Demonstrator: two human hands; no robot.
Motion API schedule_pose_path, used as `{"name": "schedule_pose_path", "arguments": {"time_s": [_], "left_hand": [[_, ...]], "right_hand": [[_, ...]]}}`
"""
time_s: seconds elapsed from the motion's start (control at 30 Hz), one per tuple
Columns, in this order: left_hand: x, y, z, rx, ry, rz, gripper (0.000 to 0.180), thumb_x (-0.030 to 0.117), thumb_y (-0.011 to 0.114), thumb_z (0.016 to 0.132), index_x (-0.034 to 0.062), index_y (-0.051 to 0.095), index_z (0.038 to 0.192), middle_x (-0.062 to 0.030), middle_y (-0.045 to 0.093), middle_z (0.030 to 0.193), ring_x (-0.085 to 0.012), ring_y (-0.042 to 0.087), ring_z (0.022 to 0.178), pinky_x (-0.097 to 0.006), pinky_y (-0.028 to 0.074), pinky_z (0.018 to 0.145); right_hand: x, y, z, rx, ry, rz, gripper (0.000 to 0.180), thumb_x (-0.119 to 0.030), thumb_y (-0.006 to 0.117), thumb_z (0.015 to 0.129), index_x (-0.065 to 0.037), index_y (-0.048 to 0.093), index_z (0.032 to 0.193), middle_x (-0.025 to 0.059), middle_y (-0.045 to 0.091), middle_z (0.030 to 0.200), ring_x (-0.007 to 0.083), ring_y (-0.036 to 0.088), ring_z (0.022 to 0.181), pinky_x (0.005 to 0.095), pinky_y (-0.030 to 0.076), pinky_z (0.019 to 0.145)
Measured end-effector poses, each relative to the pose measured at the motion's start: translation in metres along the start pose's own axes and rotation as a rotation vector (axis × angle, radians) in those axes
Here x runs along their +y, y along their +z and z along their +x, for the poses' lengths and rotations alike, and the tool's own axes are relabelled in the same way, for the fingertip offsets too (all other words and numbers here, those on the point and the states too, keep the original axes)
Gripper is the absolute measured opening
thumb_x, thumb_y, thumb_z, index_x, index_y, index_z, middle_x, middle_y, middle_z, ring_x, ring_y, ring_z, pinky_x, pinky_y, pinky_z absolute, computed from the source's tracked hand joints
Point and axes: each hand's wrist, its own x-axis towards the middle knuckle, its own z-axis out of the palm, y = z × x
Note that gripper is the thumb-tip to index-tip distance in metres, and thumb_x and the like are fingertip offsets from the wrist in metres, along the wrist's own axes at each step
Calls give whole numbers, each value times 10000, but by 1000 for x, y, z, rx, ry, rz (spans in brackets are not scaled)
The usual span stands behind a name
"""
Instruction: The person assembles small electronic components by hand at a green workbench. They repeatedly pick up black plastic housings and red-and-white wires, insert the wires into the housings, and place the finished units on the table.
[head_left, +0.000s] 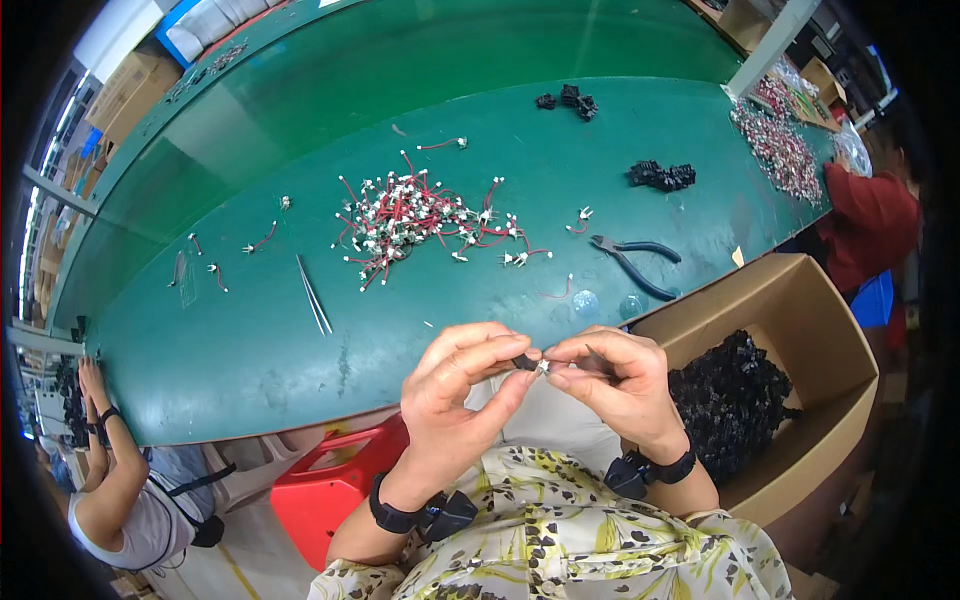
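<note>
Both hands pinch a small black plug (524,362) between them: left hand (455,395), right hand (612,385). Beyond, on the green table (250,340), lie tweezers (313,294), pliers (632,262) and a heap of red wires (415,222).

Place: a small-parts assembly workshop.
Tabletop (300,330): long, green and shared, running left to right.
Parts: a heap of red wires with white plugs (415,220) lay at its middle; black connectors (730,395) filled a cardboard box at near right.
Tools: pliers (632,258) and tweezers (313,295).
Co-workers: one sat at far right (870,225), another at near left (120,480).
</note>
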Motion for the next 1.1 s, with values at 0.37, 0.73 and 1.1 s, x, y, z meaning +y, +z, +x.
{"name": "schedule_pose_path", "arguments": {"time_s": [0.37,0.73,1.1], "left_hand": [[-11,17,-11,106,-261,-398,385,-168,646,816,-49,601,1179,-101,532,1189,-164,638,1008,-276,560,852],[-10,11,-6,20,-425,-286,389,-104,657,848,-21,591,1222,-116,604,1188,-169,655,1000,-286,547,881],[-23,8,-5,-110,-717,-941,395,51,546,965,33,506,1358,-166,605,1259,-237,605,1147,-397,498,1013]], "right_hand": [[10,13,-18,133,119,335,131,-40,730,850,22,716,965,12,683,824,28,556,739,177,427,613],[2,-7,-8,13,359,195,126,-63,749,828,15,722,923,4,671,790,36,586,696,193,475,613],[3,-16,-6,117,-534,-470,392,57,749,591,-60,748,965,18,593,665,139,608,538,255,457,449]]}}
